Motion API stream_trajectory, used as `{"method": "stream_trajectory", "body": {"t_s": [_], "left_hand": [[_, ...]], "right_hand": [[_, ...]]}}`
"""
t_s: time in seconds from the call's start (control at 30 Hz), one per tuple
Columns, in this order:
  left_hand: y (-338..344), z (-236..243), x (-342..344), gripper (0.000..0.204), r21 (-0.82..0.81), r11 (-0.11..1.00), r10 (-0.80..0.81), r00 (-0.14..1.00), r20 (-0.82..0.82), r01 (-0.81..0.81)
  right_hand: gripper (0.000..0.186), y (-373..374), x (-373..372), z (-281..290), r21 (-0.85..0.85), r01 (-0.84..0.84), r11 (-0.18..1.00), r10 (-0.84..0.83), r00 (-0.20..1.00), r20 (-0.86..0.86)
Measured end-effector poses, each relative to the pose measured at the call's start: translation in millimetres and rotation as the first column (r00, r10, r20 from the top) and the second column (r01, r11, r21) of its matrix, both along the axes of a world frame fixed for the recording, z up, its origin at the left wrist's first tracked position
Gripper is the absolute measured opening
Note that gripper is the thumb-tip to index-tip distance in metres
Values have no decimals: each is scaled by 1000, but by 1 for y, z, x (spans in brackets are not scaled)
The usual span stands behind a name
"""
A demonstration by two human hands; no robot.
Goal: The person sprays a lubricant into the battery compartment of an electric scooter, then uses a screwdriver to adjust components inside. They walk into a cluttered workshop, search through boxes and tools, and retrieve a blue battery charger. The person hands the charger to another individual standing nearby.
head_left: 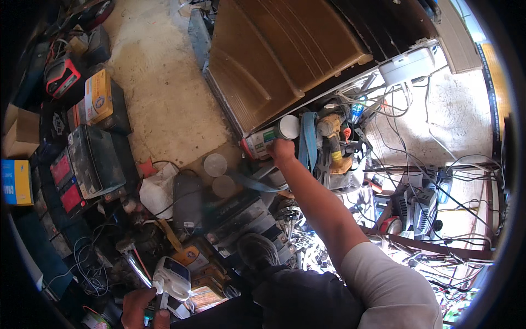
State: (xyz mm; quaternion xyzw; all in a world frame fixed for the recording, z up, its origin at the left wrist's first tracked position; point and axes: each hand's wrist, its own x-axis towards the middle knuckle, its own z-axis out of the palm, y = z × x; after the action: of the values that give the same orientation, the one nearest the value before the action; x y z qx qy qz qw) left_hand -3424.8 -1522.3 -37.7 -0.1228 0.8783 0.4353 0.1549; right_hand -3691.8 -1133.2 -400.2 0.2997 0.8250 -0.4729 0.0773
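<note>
My right arm reaches out to the middle of the view. My right hand is closed at the lower side of a round can with a white top, its fingertips partly hidden. A white and green box lies against the can's left side. At the lower left, my left hand pinches a small pale grey piece between finger and thumb. Just above that lies a white handheld device with a dark screen; whether the piece belongs to it I cannot tell.
Brown moulded panel stands beyond my right hand. A yellow and black drill and blue strap lie to its right. Car batteries line the left side. Loose cables and metal parts crowd the right. Two round lids lie mid-floor.
</note>
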Motion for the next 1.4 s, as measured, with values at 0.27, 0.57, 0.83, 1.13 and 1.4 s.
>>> {"method": "stream_trajectory", "body": {"t_s": [0.27,0.57,0.83,1.13,1.4], "left_hand": [[5,0,-10,28,-73,995,-67,997,-35,65],[4,-4,-11,31,-66,996,-66,998,9,67],[-5,-1,3,33,-124,991,-45,999,14,46],[9,3,-19,33,-60,994,-92,996,-15,91],[1,2,-4,32,-73,996,-53,997,51,57]], "right_hand": [[29,8,-14,61,602,-454,657,543,839,40],[41,22,-52,52,845,-531,72,540,733,414],[89,9,-16,91,862,-453,229,722,673,162],[88,-97,98,52,436,-861,262,901,380,208],[43,-64,39,24,526,-580,623,664,747,37]]}}
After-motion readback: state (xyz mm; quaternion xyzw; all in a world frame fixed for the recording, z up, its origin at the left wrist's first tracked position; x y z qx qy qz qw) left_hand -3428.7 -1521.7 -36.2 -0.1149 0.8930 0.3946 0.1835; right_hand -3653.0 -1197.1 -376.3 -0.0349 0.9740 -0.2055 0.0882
